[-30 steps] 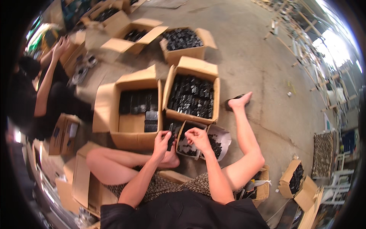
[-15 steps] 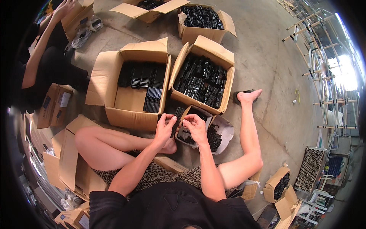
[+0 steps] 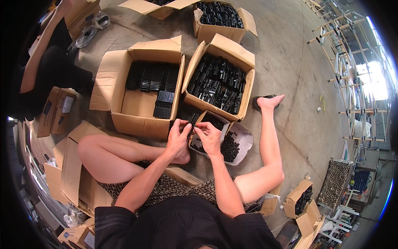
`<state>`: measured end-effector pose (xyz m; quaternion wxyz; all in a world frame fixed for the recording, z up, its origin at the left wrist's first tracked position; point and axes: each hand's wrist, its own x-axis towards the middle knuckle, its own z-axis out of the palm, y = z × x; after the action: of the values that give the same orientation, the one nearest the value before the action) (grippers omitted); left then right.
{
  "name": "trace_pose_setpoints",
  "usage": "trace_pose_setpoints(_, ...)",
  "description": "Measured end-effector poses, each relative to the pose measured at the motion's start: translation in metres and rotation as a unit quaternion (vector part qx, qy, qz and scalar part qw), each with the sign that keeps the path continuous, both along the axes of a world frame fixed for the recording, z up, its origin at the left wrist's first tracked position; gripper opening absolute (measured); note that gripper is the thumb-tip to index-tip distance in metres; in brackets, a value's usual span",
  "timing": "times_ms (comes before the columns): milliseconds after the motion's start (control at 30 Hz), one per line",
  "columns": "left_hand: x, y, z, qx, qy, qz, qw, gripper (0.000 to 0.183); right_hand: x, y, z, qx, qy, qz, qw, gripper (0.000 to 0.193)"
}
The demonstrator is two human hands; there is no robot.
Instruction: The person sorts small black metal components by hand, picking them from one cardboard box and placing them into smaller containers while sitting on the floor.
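Observation:
My left hand (image 3: 177, 136) is closed round a narrow black part (image 3: 193, 118), which sticks up past the fingertips. At that part's near end, my right hand (image 3: 210, 137) is pinched with its fingertips almost touching the left thumb. Anything small between the right fingers is hidden. Just beyond and under the right hand stands a small carton (image 3: 226, 129) of black pieces. Beside it a pale-lined tray (image 3: 247, 151) holds a heap of tiny black pieces (image 3: 229, 148).
Ahead stand a carton (image 3: 141, 125) with neat rows of black parts and another carton (image 3: 212, 108) full of loose glossy ones. More filled cartons (image 3: 219, 34) are farther back. Another person's arm (image 3: 37, 58) is at far left. Racks (image 3: 344, 79) line the right.
My hands have drawn closer together, and the right fingertips now meet the near end of the black part. The whole view has shifted slightly.

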<state>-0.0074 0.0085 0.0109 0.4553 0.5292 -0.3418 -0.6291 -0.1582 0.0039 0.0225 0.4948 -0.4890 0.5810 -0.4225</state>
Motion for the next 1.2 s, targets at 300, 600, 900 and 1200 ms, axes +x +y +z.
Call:
trace_pose_setpoints(300, 0.000, 0.002, 0.002, -0.017, -0.069, -0.012, 0.997, 0.024, 0.005, 0.006, 0.001, -0.055, 0.076, -0.002, 0.996, 0.013)
trace_pose_setpoints(600, 0.001, 0.003, 0.003, -0.053, -0.171, -0.029, 0.984, 0.024, 0.001, 0.008, -0.015, -0.037, 0.071, 0.007, 0.997, 0.014)
trace_pose_setpoints(900, -0.002, 0.003, 0.008, -0.062, -0.159, -0.028, 0.985, 0.024, 0.004, 0.012, -0.022, -0.027, -0.028, -0.050, 0.998, 0.011)
trace_pose_setpoints(1200, 0.002, 0.003, -0.006, -0.012, -0.123, -0.039, 0.992, 0.024, 0.000, 0.008, -0.014, -0.025, 0.028, -0.002, 0.999, 0.014)
